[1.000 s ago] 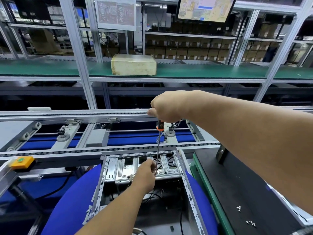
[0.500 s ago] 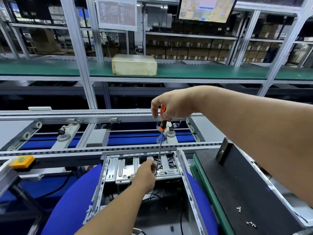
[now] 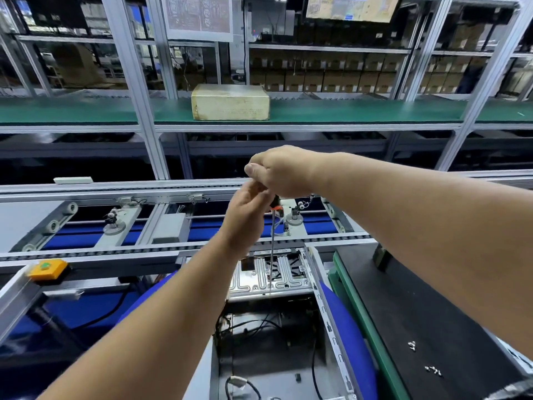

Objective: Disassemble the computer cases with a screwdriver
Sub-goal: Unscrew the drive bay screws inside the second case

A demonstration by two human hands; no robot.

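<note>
No text is legible; the hanging sheet and screen are too blurred.

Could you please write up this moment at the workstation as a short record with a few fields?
setting: assembly line bench beside a conveyor
work piece: open computer case, standing between blue cushions
tool: screwdriver, upright, tip down on the ribbed metal plate inside the case
right hand: grips the screwdriver handle from above
left hand: raised beside the handle, fingers at it; grip unclear
loose parts: small screws on the black mat to the right
shelf: beige box on the green shelf
</note>
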